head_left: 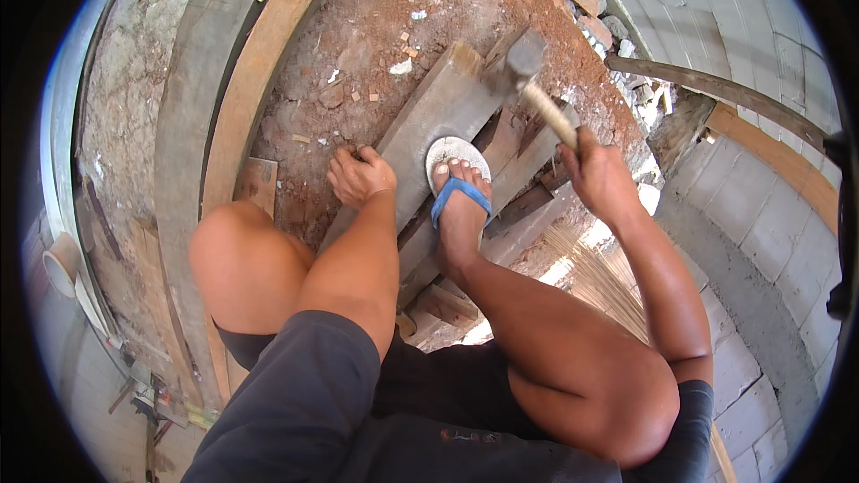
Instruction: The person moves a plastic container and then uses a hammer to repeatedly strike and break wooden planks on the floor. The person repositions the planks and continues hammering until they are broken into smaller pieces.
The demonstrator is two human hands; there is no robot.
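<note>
Wooden-handled hammer [548, 114] looks head-heavy and stiff, best gripped low, where the right hand [601, 177] wraps it; left hand [361, 176] half-curled, contents unclear

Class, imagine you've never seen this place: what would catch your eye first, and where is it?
First, the hammer gripped in the right hand, right of and above the picture's centre. Next, the foot in a blue-strapped flip-flop on a thick wooden beam near the middle. Then the curled left hand by that beam's left edge.
</note>
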